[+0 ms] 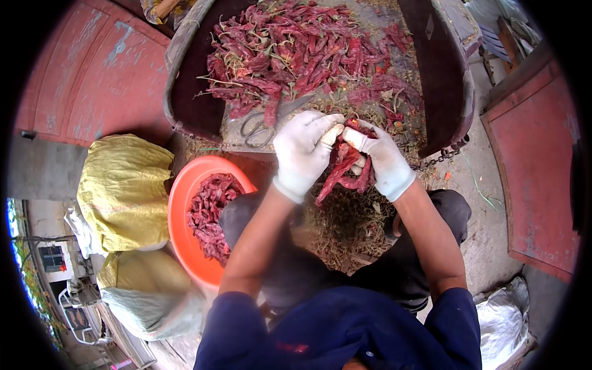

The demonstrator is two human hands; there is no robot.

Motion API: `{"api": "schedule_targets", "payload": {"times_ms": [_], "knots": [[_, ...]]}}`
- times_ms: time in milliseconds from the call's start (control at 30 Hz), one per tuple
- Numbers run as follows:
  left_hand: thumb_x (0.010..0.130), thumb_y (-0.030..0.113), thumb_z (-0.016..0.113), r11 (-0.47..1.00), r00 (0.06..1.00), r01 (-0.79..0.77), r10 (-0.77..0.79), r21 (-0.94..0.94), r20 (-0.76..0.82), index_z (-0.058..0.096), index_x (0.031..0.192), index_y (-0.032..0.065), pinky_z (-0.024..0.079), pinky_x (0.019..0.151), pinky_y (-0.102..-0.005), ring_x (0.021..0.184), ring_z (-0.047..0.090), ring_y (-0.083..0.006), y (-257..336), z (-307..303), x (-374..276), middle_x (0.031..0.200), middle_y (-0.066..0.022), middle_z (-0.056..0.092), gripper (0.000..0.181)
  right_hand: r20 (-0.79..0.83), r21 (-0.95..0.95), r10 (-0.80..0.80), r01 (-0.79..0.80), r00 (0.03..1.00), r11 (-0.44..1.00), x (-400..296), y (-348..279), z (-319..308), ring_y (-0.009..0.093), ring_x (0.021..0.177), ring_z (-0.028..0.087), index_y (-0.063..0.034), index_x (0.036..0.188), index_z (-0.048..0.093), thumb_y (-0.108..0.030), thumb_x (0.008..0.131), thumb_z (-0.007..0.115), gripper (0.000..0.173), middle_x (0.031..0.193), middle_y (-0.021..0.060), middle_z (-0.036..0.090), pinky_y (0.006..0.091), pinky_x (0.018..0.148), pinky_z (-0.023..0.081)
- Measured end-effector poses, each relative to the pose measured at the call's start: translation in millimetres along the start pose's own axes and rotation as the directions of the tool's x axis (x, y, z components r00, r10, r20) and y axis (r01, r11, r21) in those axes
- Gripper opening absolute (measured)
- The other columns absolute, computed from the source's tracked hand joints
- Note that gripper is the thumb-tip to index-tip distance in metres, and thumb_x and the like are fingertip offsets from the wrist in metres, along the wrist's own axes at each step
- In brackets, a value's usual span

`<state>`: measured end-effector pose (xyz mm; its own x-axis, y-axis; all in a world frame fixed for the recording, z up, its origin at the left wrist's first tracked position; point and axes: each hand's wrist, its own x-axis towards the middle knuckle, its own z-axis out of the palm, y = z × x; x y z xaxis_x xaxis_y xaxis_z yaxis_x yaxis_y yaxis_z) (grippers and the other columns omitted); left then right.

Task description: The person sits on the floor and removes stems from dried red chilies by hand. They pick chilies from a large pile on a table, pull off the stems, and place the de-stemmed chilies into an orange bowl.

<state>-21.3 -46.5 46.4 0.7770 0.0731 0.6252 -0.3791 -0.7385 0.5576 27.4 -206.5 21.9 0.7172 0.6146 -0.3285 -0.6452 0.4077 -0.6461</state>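
Observation:
My gloved right hand (381, 155) is closed around a small bunch of dried red chili peppers (341, 169) that hangs down over my knees. My gloved left hand (307, 148) meets it at the top of the bunch, its thumb and fingertips pinched together there; whether they grip a stem is hidden. Ahead of both hands lies a large heap of dried red chilies (296, 51) with stems on a flat bed. Scissors (258, 132) lie at the bed's near edge, left of my hands.
An orange plastic basin (178, 217) holding chilies (210, 217) stands by my left knee. Yellow woven sacks (125, 194) are farther left. Stem scraps (342, 226) cover the ground between my legs. A chain (437, 159) hangs at the bed's right corner. A person's arm (164, 9) shows at the upper left.

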Motion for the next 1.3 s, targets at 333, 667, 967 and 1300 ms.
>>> {"api": "schedule_targets", "payload": {"times_ms": [333, 667, 967, 1300], "knots": [[0.095, 0.023, 0.067, 0.607, 0.758, 0.652, -0.505, -0.454, 0.413, 0.071, 0.094, -0.0006, 0.046, 0.061, -0.0247, 0.066, 0.059, -0.0105, -4.1, -15.2, -4.2, 0.077, -0.0018, 0.066, 0.024, 0.119, -0.510, -0.126, 0.169, 0.985, 0.844, -9.9, -9.7, 8.3, 0.008, 0.077, 0.063, 0.0016, 0.109, 0.064, -0.003, 0.086, 0.073, 0.025, 0.091, 0.0023, 0.067, 0.0251, 0.067, 0.052], [0.097, 0.030, 0.063, 0.203, 0.579, 0.771, -0.617, -0.603, 0.533, 0.066, 0.096, 0.0009, 0.045, 0.059, -0.0261, 0.062, 0.056, -0.0134, -18.8, -19.6, -1.9, 0.077, -0.0038, 0.063, 0.029, 0.451, -0.672, 0.151, 0.223, 0.880, 0.706, -19.9, -14.6, 12.9, 0.009, 0.078, 0.065, -0.0011, 0.102, 0.066, -0.005, 0.084, 0.072, 0.019, 0.089, 0.0028, 0.068, 0.0266, 0.074, 0.052], [0.088, 0.023, 0.062, 0.917, 0.894, 0.364, -0.393, 0.162, 0.215, 0.074, 0.099, 0.0136, 0.053, 0.087, -0.0392, 0.097, 0.067, -0.0298, -18.6, -3.2, -10.0, 0.101, -0.0090, 0.072, 0.019, 0.068, -0.406, -0.402, 0.393, 0.913, 0.825, -22.6, -63.4, 38.8, 0.011, 0.075, 0.066, -0.0018, 0.115, 0.061, -0.012, 0.092, 0.066, 0.026, 0.093, 0.0072, 0.070, 0.0194, 0.058, 0.049], [0.088, 0.020, 0.063, 0.975, 0.957, 0.189, -0.210, 0.115, 0.200, 0.075, 0.096, 0.0159, 0.054, 0.078, -0.0388, 0.089, 0.068, -0.0286, -13.7, 26.6, -26.5, 0.089, -0.0055, 0.071, 0.015, 0.690, -0.722, -0.048, 0.691, 0.723, 0.036, 5.5, 49.5, 225.5, 0.036, 0.105, 0.065, -0.0004, 0.131, 0.051, -0.044, 0.076, 0.078, 0.075, 0.119, 0.0207, 0.061, 0.0444, 0.090, 0.052]]}}
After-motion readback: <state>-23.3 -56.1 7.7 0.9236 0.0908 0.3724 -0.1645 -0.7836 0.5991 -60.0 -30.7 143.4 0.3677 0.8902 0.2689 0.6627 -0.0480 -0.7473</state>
